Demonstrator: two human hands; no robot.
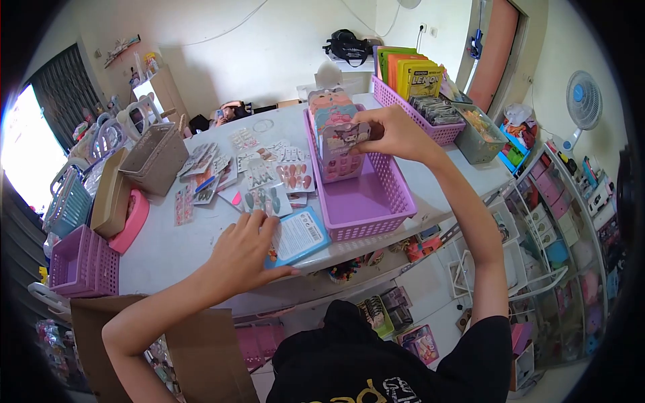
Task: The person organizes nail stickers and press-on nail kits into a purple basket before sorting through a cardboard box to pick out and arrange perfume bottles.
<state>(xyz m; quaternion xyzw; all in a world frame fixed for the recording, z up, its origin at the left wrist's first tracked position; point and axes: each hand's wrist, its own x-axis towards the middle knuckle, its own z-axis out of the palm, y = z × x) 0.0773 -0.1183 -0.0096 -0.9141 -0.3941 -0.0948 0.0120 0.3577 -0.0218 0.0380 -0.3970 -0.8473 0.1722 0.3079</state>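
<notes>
My right hand pinches the top edge of a purple card pack with a cartoon character. That pack stands upright at the front of a row of similar pastel card packs in a purple plastic basket. My left hand lies at the left edge of a blue-bordered pack, its fingers and thumb apart. The blue pack lies flat near the table's front edge, printed text and a barcode facing up. Beyond my left hand are scattered press-on nail packs.
Another purple basket holds yellow and green sachets at the back right. A grey basket, a pink container and a small purple basket line the left side. Below left stands a cardboard box.
</notes>
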